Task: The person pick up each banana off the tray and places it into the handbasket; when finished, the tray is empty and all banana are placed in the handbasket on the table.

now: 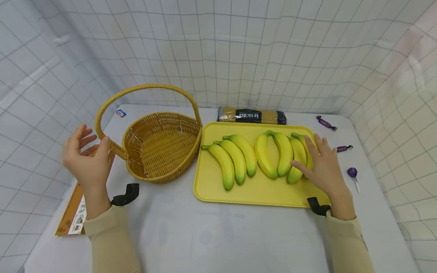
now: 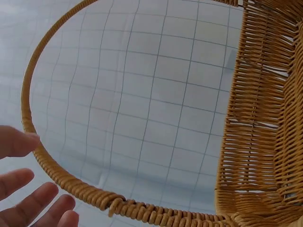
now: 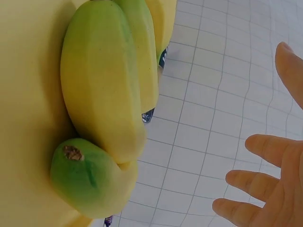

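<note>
A woven wicker basket (image 1: pixel 164 176) with a tall hoop handle (image 1: pixel 150 87) stands left of a yellow tray (image 1: pixel 259 189). The tray holds two bunches of green-tipped bananas, one on the left (image 1: pixel 235 159) and one on the right (image 1: pixel 280 153). My left hand (image 1: pixel 90 146) is spread beside the handle's left foot, with the thumb at the handle (image 2: pixel 71 187) and nothing gripped. My right hand (image 1: pixel 315 153) lies with straight fingers over the right bunch's outer banana (image 3: pixel 102 94). In the right wrist view the fingers (image 3: pixel 255 182) are spread apart.
A dark pasta packet (image 1: pixel 252 116) lies behind the tray. Two wrapped candies (image 1: pixel 326 122) (image 1: pixel 344 148) and a purple lollipop (image 1: pixel 352 173) sit right of it. An orange booklet (image 1: pixel 71 212) lies at the table's left edge, a small blue tag (image 1: pixel 121 113) far left. Grid-patterned cloth walls surround the table.
</note>
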A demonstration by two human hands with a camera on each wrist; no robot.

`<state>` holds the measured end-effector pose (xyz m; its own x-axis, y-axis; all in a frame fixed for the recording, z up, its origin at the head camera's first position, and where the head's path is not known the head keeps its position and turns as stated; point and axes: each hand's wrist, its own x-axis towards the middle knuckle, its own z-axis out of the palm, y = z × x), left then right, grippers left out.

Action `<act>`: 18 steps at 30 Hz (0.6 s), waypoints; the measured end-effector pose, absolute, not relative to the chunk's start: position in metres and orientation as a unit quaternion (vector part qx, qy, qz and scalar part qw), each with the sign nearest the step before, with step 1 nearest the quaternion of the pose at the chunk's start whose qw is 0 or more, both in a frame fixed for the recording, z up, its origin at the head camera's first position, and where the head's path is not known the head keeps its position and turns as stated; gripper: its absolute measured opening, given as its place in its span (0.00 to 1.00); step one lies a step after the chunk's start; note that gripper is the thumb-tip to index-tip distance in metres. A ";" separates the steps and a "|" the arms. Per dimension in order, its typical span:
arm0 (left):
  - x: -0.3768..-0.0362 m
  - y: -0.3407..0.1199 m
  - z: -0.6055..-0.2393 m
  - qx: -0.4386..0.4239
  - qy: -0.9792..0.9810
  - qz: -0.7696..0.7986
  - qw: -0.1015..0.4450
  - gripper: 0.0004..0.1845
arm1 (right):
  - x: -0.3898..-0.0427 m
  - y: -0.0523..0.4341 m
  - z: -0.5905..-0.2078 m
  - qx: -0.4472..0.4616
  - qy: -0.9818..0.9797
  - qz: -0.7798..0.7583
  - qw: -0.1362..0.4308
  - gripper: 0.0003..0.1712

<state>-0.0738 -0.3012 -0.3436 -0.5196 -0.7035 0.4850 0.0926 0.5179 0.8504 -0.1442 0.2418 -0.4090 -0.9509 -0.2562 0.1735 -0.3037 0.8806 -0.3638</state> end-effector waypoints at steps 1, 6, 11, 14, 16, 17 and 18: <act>-0.075 -0.304 -0.345 0.208 -0.747 -0.463 0.430 0.24 | -0.144 0.243 -0.409 0.145 -0.967 0.199 0.062 0.52; -0.079 -0.314 -0.354 0.217 -0.720 -0.534 0.388 0.24 | -0.144 0.250 -0.410 0.142 -0.966 0.206 0.064 0.52; -0.080 -0.318 -0.367 0.201 -0.647 -0.630 0.380 0.21 | -0.146 0.255 -0.411 0.138 -0.964 0.214 0.075 0.51; -0.081 -0.319 -0.370 0.205 -0.634 -0.645 0.375 0.19 | -0.147 0.258 -0.412 0.141 -0.960 0.224 0.093 0.50; -0.082 -0.318 -0.370 0.213 -0.634 -0.643 0.372 0.18 | -0.149 0.262 -0.415 0.144 -0.957 0.229 0.107 0.49; -0.082 -0.318 -0.370 0.219 -0.638 -0.638 0.371 0.18 | -0.150 0.263 -0.416 0.144 -0.955 0.234 0.112 0.49; -0.082 -0.318 -0.370 0.224 -0.638 -0.637 0.370 0.17 | -0.151 0.265 -0.418 0.145 -0.952 0.241 0.118 0.48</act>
